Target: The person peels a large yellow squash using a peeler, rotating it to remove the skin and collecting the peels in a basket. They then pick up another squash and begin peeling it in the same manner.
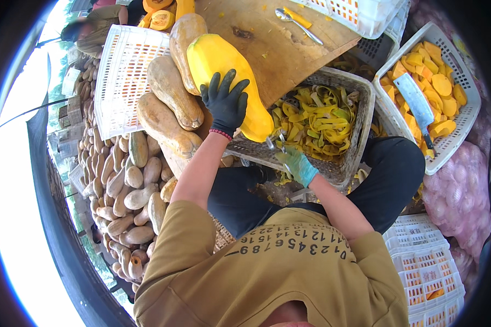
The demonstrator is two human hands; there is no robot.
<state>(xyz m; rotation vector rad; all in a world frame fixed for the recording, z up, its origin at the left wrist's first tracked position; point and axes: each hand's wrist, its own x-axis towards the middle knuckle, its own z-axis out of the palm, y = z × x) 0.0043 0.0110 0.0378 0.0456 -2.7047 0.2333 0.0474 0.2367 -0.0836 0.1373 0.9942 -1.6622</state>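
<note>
A peeled butternut-type squash (223, 61), bright yellow with a little green at its broad end, lies slanted over the edge of a wooden board (266, 53). My left hand (228, 102), in a black glove, holds it from above with the fingers spread. In a teal glove, my right hand (298, 163) grips a metal peeler (277, 141) close to the squash's narrow end. Whether the blade touches the flesh cannot be told. Below is a dirty plastic crate (364, 118) with long yellow peelings (321, 118) in it. Several unpeeled squashes (174, 92) lie beside my left hand.
A metal spoon (300, 26) lies on the board. To the right, a cleaver (415, 100) rests on cut squash pieces in a white crate (472, 94). Mesh sacks (458, 184) and stacked crates (425, 261) stand nearby. Many squashes (122, 204) are heaped at left; another person (94, 30) is beyond.
</note>
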